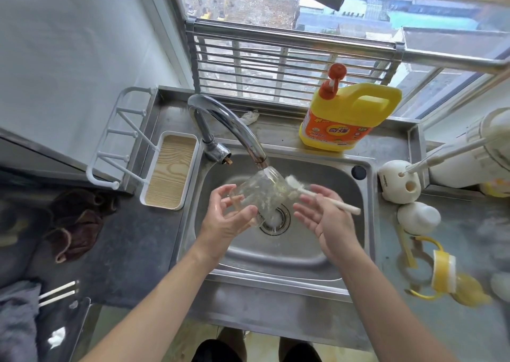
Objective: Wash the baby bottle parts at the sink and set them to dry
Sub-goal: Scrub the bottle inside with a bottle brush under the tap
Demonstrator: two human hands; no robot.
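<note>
Bottle [259,193] rinse under tap [234,124], over sink [317,251].
Left hand [223,221] curled round the tilted bottle, mouth up to catch the stream; right hand [325,218] pinches brush [294,185] beside it, other fingers splayed, likely for scrubbing.

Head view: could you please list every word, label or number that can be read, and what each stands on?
Yellow detergent jug: orange label with a red and yellow logo, print too blurred to read.
White brush holder: small dark print on its side, too small to read.
No other text shows.
</note>
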